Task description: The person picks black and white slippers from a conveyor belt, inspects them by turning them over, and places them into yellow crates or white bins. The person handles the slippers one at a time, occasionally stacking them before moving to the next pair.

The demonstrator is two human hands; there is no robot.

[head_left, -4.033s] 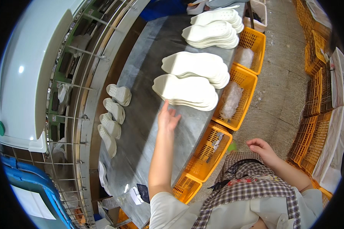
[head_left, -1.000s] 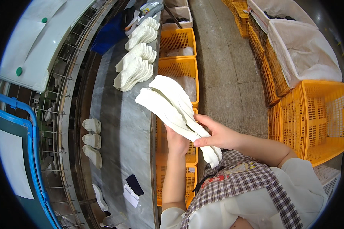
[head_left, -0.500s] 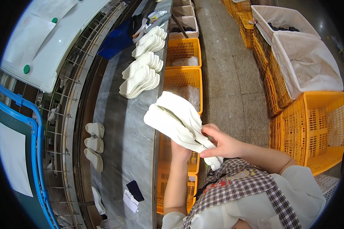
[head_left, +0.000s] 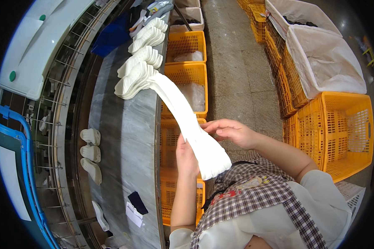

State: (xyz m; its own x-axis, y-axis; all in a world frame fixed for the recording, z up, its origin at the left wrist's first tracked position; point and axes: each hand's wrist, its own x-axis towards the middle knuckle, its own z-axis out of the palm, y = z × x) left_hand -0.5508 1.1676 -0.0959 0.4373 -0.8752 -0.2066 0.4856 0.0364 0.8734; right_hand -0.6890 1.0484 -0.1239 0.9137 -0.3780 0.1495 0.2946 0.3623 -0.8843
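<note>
A stack of long white insoles [head_left: 187, 120] is held edge-on in front of my chest, running from near my checked apron up toward the table. My left hand [head_left: 186, 157] supports the stack from below and behind. My right hand [head_left: 232, 132] grips its right edge with fingers curled over it. More white insole stacks [head_left: 139, 70] lie fanned on the grey marble table [head_left: 120, 137] beyond.
Yellow plastic crates [head_left: 187, 74] line the table's right edge below the top, some holding clear bags. Larger yellow crates [head_left: 340, 124] and white-lined bins [head_left: 320, 62] stand at right across the stone floor. Small white soles [head_left: 90, 151] ride a wire rack at left. A small dark card [head_left: 137, 202] lies on the table.
The insole stack has turned from a fanned bundle to a narrow edge-on stack and come closer to my chest. Earlier my left hand reached out to the stacks on the table.
</note>
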